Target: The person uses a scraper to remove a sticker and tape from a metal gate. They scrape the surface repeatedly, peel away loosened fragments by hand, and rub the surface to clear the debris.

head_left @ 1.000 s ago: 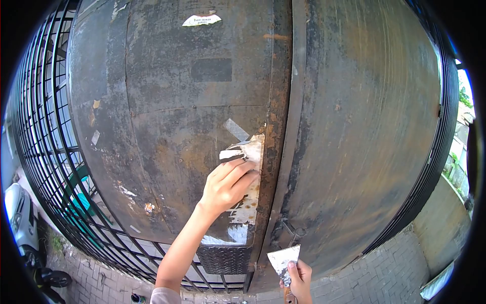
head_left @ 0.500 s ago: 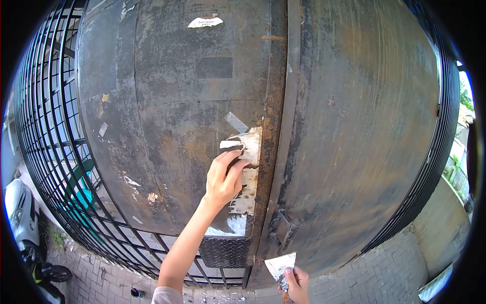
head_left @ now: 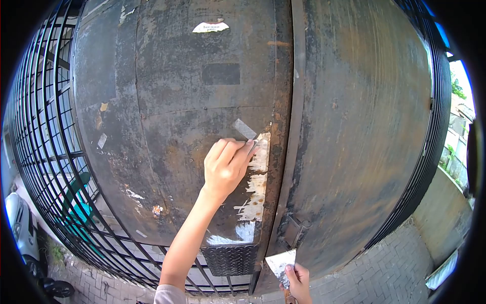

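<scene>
Left arm: from where I stand, it comes up out of a pale sleeve (head_left: 169,295), slanting upward and to the right in front of the metal gate (head_left: 177,91).
Left hand: back of the hand outward, knuckles bent, the left hand (head_left: 225,164) has thumb and fingers drawn together, clamped on the loose upper left edge of the white paper (head_left: 258,187).
White paper: stuck in a tall, ragged strip on the gate's left leaf, just beside the rusty vertical edge (head_left: 276,152); its left side is torn, and the hand hides part of it.
Right hand: low by the bottom of the gate, the right hand (head_left: 297,282) is wrapped around a scraper (head_left: 277,261), thumb along the front, blade tilted upward and smeared with white.
Gate latch: a metal latch (head_left: 293,230) sits on the right leaf, above the scraper and apart from it.
Marks on the gate: a grey strip (head_left: 245,128) lies just above the left fingertips; higher up are a dark rectangle (head_left: 221,74) and a torn label (head_left: 211,27).
Below the paper: a black textured plate (head_left: 232,261).
Around: black bars (head_left: 61,152) stand between me and a turquoise object (head_left: 81,213); grey paving (head_left: 354,276) runs underneath.
</scene>
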`<state>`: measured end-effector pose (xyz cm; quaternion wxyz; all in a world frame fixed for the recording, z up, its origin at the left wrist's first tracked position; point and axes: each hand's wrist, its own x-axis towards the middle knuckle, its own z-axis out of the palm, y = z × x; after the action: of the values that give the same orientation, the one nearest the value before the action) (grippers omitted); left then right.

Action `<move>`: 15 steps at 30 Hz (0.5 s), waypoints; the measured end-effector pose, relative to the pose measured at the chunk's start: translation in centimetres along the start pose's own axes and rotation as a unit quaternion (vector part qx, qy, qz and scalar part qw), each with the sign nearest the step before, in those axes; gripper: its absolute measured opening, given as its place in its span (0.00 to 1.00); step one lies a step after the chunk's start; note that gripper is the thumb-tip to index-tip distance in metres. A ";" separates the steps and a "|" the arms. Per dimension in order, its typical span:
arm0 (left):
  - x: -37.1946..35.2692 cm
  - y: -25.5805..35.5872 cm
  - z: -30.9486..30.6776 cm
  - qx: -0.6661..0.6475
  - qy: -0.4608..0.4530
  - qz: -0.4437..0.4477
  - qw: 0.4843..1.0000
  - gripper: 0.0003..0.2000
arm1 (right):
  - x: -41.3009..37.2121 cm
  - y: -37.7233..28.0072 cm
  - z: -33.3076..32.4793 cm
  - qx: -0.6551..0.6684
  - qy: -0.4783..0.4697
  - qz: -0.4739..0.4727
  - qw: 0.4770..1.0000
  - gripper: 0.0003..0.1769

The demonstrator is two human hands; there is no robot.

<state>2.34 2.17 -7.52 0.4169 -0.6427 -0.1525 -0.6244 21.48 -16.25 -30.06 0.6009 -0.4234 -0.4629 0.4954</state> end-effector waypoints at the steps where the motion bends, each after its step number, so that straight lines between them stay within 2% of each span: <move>1: -0.1 0.0 0.0 -0.009 -0.003 0.007 1.000 0.08 | -0.1 -0.3 0.4 0.005 0.006 0.003 1.000 0.13; 11: -2.9 2.1 -1.2 -0.085 -0.013 0.043 0.995 0.09 | -1.5 2.1 1.2 -0.001 0.068 0.001 0.998 0.14; 15: -6.2 2.3 -2.8 -0.070 -0.034 -0.018 0.997 0.08 | -1.3 3.3 0.4 0.004 0.073 -0.011 0.997 0.14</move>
<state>1.07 0.73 -14.43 0.3542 -0.6883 -0.1344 -0.6186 20.34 -17.00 -33.38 0.6401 -0.4509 -0.4203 0.4587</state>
